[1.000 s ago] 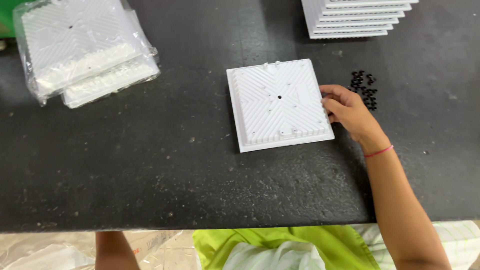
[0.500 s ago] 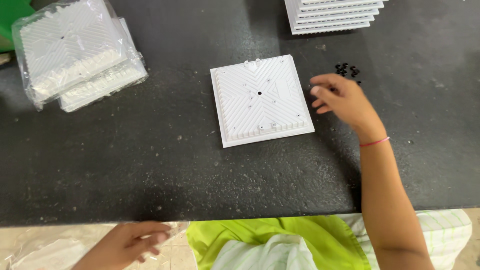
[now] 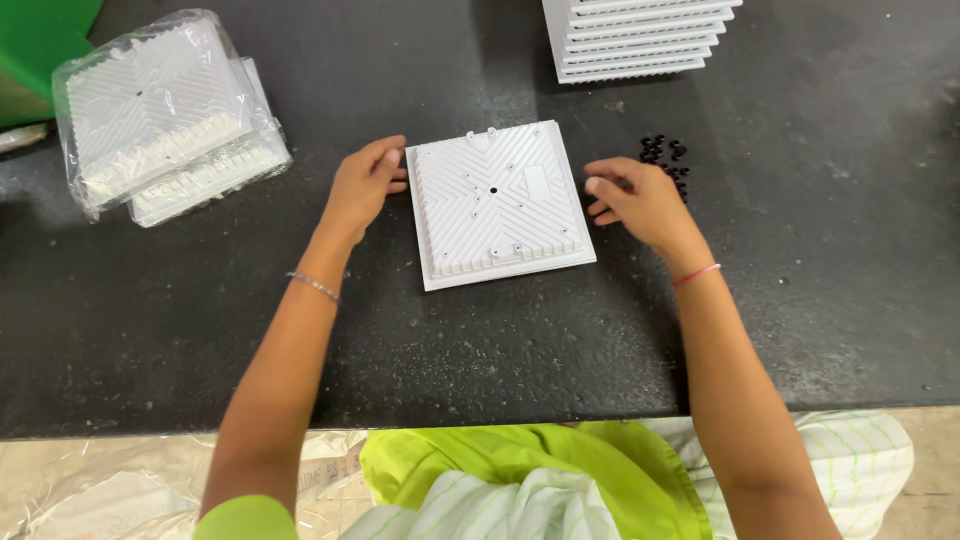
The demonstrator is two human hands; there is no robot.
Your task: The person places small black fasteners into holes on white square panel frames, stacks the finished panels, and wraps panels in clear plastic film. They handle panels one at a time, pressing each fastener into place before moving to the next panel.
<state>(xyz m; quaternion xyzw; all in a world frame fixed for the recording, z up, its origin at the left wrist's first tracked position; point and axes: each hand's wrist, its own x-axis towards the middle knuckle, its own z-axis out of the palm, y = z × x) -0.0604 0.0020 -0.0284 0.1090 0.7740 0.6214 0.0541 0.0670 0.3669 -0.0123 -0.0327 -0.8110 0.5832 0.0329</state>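
A white square ribbed plate (image 3: 495, 205) lies flat on the black tabletop (image 3: 500, 340), with a small hole at its middle. My left hand (image 3: 362, 185) rests against its left edge, fingers curled onto the rim. My right hand (image 3: 640, 200) meets the right edge with bent fingers. Whether something small sits in those fingers cannot be told. Just beyond my right hand lies a small heap of black round pieces (image 3: 665, 155).
A stack of the same white plates (image 3: 640, 35) stands at the far edge, right of centre. Two plates wrapped in clear plastic (image 3: 160, 115) lie at the far left, beside a green container (image 3: 40, 40). The table's near edge runs just in front of my body.
My left hand has come up from below the table to the plate's left edge. My right hand has dropped from above the black pieces to the right edge. The view has shifted.
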